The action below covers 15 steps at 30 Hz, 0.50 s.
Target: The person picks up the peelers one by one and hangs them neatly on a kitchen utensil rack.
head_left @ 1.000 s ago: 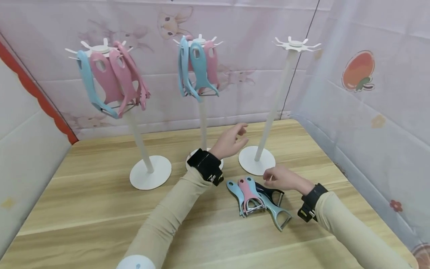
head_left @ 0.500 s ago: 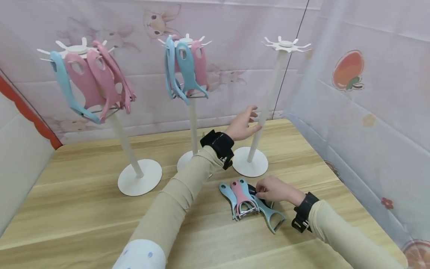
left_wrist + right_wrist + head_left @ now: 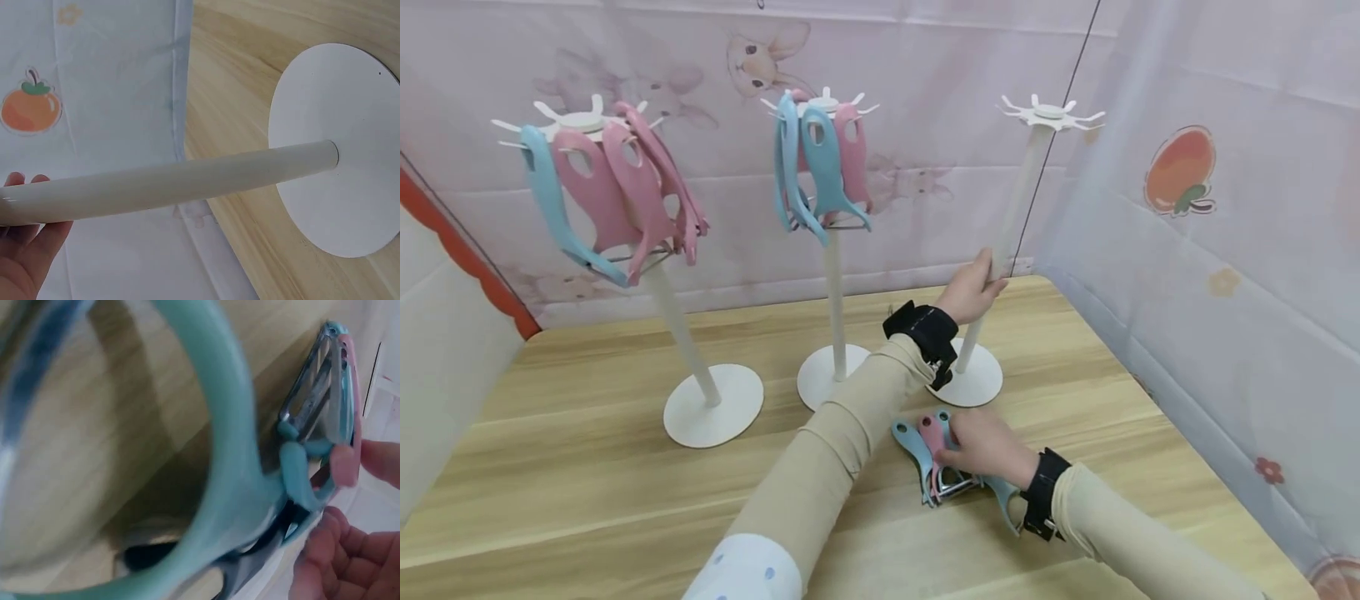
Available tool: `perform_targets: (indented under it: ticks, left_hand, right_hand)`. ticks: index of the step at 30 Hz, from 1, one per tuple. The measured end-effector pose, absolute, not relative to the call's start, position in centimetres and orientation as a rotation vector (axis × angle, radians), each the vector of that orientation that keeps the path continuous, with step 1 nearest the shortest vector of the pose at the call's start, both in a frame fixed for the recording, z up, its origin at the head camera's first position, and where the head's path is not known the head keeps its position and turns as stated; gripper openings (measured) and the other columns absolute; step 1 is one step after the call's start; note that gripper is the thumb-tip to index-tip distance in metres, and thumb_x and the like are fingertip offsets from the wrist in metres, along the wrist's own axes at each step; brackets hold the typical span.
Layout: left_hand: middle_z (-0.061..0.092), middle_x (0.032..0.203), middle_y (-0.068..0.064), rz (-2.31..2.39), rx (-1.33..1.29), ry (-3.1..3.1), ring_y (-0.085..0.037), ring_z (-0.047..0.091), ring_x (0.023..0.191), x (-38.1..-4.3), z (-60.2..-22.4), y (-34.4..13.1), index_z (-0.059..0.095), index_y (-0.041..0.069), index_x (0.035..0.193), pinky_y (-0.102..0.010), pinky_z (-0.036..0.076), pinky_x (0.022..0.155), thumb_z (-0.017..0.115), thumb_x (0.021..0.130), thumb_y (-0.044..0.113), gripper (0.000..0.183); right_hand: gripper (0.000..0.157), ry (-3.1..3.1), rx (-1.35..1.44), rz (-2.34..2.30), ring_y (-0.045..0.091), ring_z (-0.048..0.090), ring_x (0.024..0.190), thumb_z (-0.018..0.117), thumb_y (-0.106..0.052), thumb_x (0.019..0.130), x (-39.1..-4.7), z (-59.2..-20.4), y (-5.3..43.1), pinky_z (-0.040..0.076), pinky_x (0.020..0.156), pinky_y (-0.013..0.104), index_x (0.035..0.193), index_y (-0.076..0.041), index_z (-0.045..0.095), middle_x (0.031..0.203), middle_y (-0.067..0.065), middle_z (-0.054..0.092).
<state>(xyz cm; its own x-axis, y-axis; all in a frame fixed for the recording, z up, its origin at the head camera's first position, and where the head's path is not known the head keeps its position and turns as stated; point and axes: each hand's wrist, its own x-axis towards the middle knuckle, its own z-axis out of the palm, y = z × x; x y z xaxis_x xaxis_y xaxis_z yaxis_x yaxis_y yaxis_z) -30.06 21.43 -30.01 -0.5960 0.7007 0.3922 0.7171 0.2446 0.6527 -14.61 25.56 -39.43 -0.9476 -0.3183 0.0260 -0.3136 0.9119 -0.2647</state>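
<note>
My left hand (image 3: 973, 288) grips the pole (image 3: 187, 181) of the right-hand white stand, fingers behind it and thumb along its near side. That stand's top hook ring (image 3: 1051, 114) bears nothing. My right hand (image 3: 992, 446) is down on a small pile of vegetable peelers, its thumb touching the pink peeler (image 3: 931, 433) and its curled fingers beside the handles. Whether it pinches one is not clear. A blue peeler (image 3: 912, 442) lies left of the pink one. A green-blue peeler (image 3: 231, 425) looms large in the right wrist view; a dark peeler (image 3: 250, 565) is partly hidden beneath it.
The left stand (image 3: 677, 321) carries one blue and several pink peelers on its hooks. Blue and pink peelers also hang on the middle stand (image 3: 835, 308). A patterned cloth (image 3: 925, 50) encloses the wooden table (image 3: 587, 500) at the back and right.
My left hand has moved right and now holds the right stand's pole. My right hand has gone from beside the black peeler leftward onto the pink and blue ones.
</note>
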Motion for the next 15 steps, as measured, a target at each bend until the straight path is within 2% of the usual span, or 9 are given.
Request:
perform_targets:
  ticks: [7,15]
  left_hand:
    - [0.049,0.081,-0.008,-1.248,-1.424,-2.445,-0.02,0.052,0.072,-30.0,-30.1,21.6,0.034,-0.002,0.11,-0.026,0.044,0.068,0.048,0.094,0.011,0.024]
    - [0.05,0.081,-0.008,-1.224,-1.409,-2.485,-0.02,0.053,0.073,-30.2,-30.4,21.4,0.033,-0.001,0.111,-0.027,0.044,0.068,0.046,0.095,0.012,0.025]
  right_hand:
    - [0.038,3.097,-0.438,-0.32,0.007,0.034,0.043,0.069,-0.03,0.075,-15.0,-39.3,24.4,0.024,0.038,0.021,0.053,-0.015,0.043,0.051,-0.008,0.035]
    - [0.032,3.039,-0.368,-0.308,0.011,0.038,0.048,0.069,-0.027,0.076,-15.5,-39.1,23.5,0.028,0.042,0.025,0.059,-0.015,0.045,0.053,-0.006,0.039]
